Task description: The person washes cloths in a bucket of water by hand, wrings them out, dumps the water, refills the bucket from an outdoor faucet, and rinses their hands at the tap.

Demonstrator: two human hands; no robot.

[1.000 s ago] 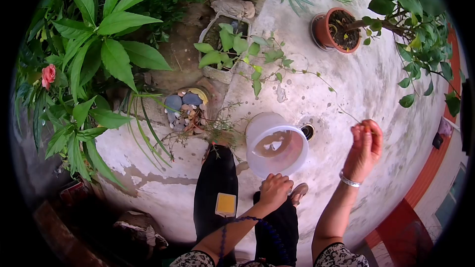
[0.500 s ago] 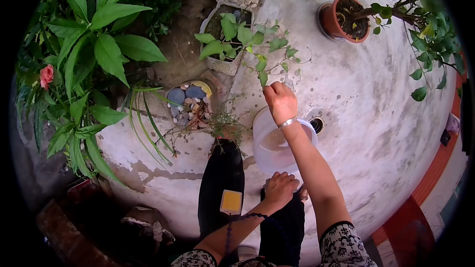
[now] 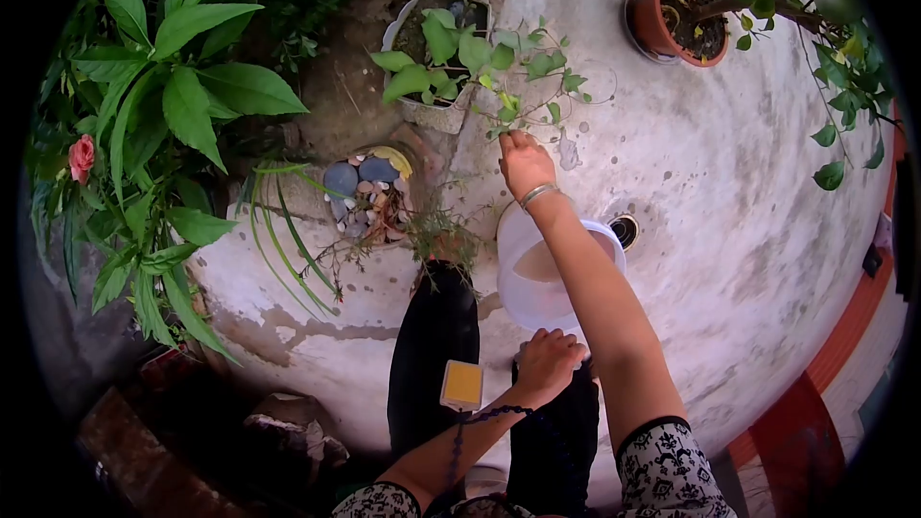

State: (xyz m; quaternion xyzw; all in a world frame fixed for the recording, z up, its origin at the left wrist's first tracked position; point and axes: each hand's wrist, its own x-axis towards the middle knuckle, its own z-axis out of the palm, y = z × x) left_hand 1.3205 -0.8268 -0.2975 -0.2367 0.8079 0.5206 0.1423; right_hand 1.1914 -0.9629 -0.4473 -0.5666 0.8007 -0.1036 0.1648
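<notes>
My right hand (image 3: 526,165), with a silver bracelet at the wrist, reaches past a white plastic bucket (image 3: 513,278) to the trailing stems of a leafy vine (image 3: 472,53). Its fingers are curled together beside the lowest leaves; whatever they hold is hidden. A clear, glassy patch like splashed water (image 3: 569,151) shows just right of that hand. The bucket contains cloudy liquid (image 3: 539,264), partly covered by my right forearm. My left hand (image 3: 549,364) is closed just below the bucket's near rim, by my knee. A pale bit shows at its fingers, too small to name.
The vine grows from a pale rectangular planter (image 3: 436,118). Left of the bucket are a pebble-filled pot (image 3: 369,194) and a thin-leaved plant (image 3: 441,235). A round drain opening (image 3: 624,230) lies right of the bucket. A terracotta pot (image 3: 662,24) stands at the upper right.
My right hand has moved up and slightly left, closer to the vine's stems. The glassy patch beside it shows more clearly. My left hand stays near the bucket; the view has shifted slightly.
</notes>
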